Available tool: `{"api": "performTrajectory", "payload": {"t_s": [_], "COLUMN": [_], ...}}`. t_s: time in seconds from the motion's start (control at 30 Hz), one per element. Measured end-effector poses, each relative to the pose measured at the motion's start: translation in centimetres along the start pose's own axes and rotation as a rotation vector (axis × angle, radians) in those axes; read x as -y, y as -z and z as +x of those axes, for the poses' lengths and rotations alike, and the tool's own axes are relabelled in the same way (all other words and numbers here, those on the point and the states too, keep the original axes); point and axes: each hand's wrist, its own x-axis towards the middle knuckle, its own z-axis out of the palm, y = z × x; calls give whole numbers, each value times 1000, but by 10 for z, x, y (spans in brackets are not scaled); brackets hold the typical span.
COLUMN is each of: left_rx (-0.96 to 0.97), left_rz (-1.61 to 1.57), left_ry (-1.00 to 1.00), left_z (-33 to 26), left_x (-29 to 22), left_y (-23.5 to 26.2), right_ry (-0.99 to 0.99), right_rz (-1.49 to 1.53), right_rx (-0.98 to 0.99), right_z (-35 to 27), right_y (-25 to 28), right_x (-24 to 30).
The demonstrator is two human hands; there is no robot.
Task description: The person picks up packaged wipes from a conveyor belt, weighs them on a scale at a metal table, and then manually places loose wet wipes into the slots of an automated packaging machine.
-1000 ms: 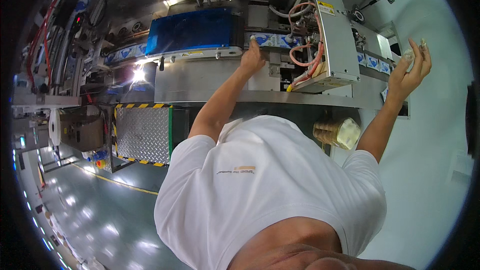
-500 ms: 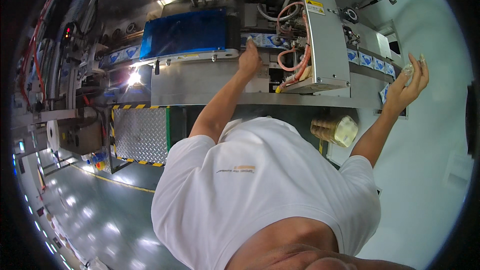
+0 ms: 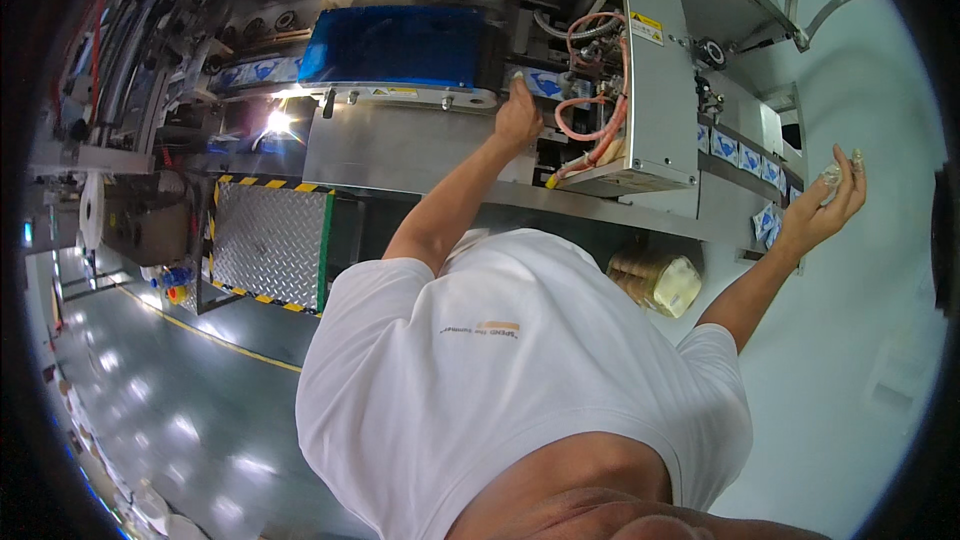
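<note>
My left hand (image 3: 518, 115) reaches up into a steel packing machine (image 3: 400, 145). Its fingers are curled on a blue-and-white printed film strip (image 3: 545, 83) just right of a blue see-through guard (image 3: 400, 45). My right hand (image 3: 822, 208) is raised away from the machine on the right, palm up. It holds a small clear crumpled piece (image 3: 831, 176) at the fingertips. My white T-shirt (image 3: 520, 380) fills the lower middle of the view and hides what lies below the arms.
An open grey cabinet (image 3: 655, 80) with orange hoses stands beside my left hand. More printed film (image 3: 740, 155) runs along to the right. A yellowish roll (image 3: 655, 280) sits under the machine. A checker-plate step (image 3: 270, 240) with yellow-black edging and a glossy grey floor (image 3: 150, 400) lie to the left.
My right hand has dropped a little while still holding the clear piece. My left hand stays at the film strip, and the view has shifted slightly.
</note>
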Motion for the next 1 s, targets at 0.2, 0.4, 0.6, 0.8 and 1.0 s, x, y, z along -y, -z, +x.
{"api": "performTrajectory", "payload": {"t_s": [0.2,0.4,0.6,0.8,1.0], "left_rx": [-24,347,468,119,229], "left_rz": [124,130,-108,-7,89], "left_ry": [-5,91,-57,-56,-124], "left_z": [-4,14,17,-28,-22], "left_x": [-2,8,-30,-9,-36], "left_y": [2,10,-2,19,-7], "right_ry": [45,155,451,102,462], "right_rz": [-1,24,174,190,-22], "right_rx": [8,-22,-248,-6,-118], "right_z": [4,10,14,45,68], "right_y": [-6,-28,-51,-26,-86], "right_x": [-2,-1,-85,35,-90]}}
